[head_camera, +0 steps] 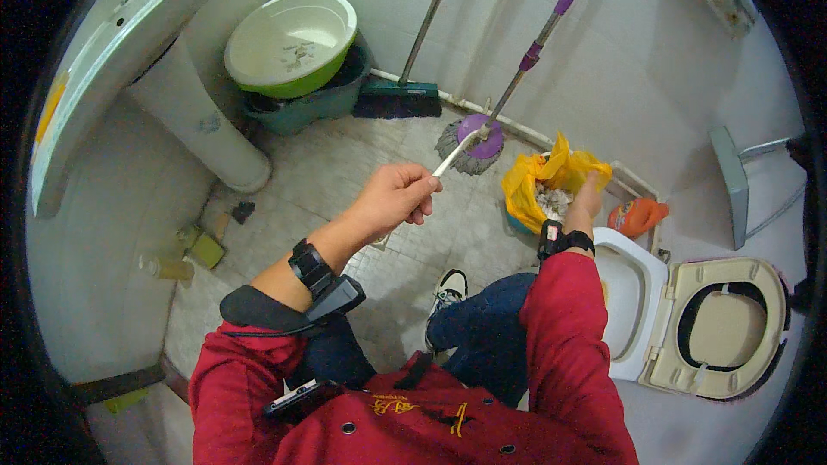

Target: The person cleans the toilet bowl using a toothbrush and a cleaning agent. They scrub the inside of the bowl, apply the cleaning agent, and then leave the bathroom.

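My left hand (404,197) is closed around the handle of a slim white brush (460,154), whose head points up and to the right, in line with the mop behind it. My right hand (585,197) is at the right rim of a small bin lined with a yellow plastic bag (524,190); its fingers are partly hidden by the bag's edge and seem to hold it. Crumpled white paper (554,201) lies inside the bag. Right of that hand, an orange bottle (636,217) lies on its side by the wall.
A toilet (630,297) with its seat raised (665,361) stands at right. Against the back wall are a flat mop (481,135), a broom (397,98) and a green-white basin (336,13) on a grey-green bucket (310,117). A sink pedestal (213,123) and a yellowish jar (169,268) are at left.
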